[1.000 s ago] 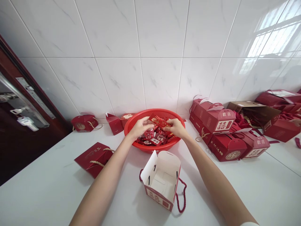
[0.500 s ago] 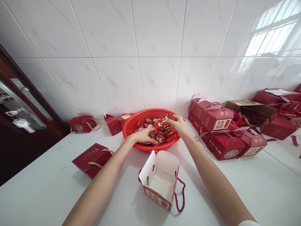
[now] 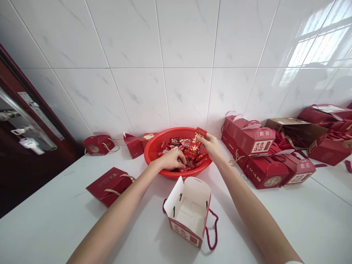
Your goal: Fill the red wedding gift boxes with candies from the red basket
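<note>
A red plastic basket holds many small red-wrapped sweets. My right hand pinches a red packet with gold lettering above the basket's right side. Among the sweets, at the basket's front left, is my left hand, its fingers curled together; whatever they grip is too small to name. Nearer to me stands an open red and white box, its inside bare and a dark red cord at its side.
Closed red boxes are stacked at the right, beside an open brown carton. Another person's hand shows at the right edge. Red boxes stand at the left, near a door with keys.
The packet in my right hand has been raised and now stands more upright. The fingers of my left hand have closed among the sweets. The view has shifted slightly.
</note>
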{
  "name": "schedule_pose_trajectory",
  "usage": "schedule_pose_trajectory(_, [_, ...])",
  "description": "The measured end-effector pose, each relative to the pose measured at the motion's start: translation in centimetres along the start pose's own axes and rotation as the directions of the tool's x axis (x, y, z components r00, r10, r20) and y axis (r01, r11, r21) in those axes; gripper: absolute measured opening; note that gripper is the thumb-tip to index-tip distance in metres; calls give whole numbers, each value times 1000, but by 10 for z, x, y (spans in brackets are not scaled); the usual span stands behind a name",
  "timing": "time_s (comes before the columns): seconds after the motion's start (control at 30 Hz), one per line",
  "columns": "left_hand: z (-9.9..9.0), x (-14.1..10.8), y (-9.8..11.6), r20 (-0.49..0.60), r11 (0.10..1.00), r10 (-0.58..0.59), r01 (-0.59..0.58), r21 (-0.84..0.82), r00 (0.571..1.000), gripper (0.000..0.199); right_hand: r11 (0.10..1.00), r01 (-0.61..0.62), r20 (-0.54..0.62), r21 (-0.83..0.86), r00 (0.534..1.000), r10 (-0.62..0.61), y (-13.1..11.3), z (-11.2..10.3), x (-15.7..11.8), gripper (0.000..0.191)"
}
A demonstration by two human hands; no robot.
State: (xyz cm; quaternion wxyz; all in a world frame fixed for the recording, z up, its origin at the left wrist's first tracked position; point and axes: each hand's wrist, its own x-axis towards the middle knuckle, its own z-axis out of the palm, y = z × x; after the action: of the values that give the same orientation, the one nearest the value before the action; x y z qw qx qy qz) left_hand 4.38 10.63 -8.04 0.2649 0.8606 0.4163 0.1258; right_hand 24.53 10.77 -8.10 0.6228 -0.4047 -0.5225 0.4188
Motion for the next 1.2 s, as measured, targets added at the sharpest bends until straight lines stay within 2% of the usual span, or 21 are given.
schedule_pose_trajectory(0.1, [1,0,0,-20,999,-33,33,-12,999,10,1000,1,8,-10,1000,-1,0,1,0,36])
schedule_pose_trajectory(0.2, [1,0,0,-38,999,-32,32,-8,999,26,1000,4,6,-17,1000,-4,1,1,2,36])
schedule_pose_trajectory(0.33, [0,1,-1,1,1000,-25,25,4,1000,45,999,13,13,-31,1000,-12,2,0,2,33])
schedule_pose_trajectory(0.47, [-1,0,-2,19,1000,-6,6,-21,1000,37,999,14,32,-46,999,-12,3,-1,2,33])
schedule_pose_trajectory(0.57, [-1,-2,-2,-9,998,-17,16,-54,1000,27,999,12,33,-44,999,-10,4,-1,1,32])
schedule_pose_trajectory(0.77, [-3,-5,0,-175,999,-33,25,-48,984,15,1000,-9,15,9,1000,9,0,0,1,29])
schedule_pose_trajectory(0.93, [-3,-9,-2,-305,999,-40,32,-32,951,16,994,-35,-16,102,999,37,-3,2,2,30])
schedule_pose_trajectory(1.03, [-3,-13,1,-314,994,-43,9,-109,949,16,986,-47,-16,159,999,50,-7,4,1,31])
schedule_pose_trajectory(1.1, [-3,-15,6,-309,975,-42,-29,-222,950,19,977,-54,-1,206,998,56,-11,6,-1,30])
schedule_pose_trajectory(1.2, [-4,-18,17,-378,890,-50,-131,-438,925,36,965,-61,45,256,998,51,-21,8,-4,25])
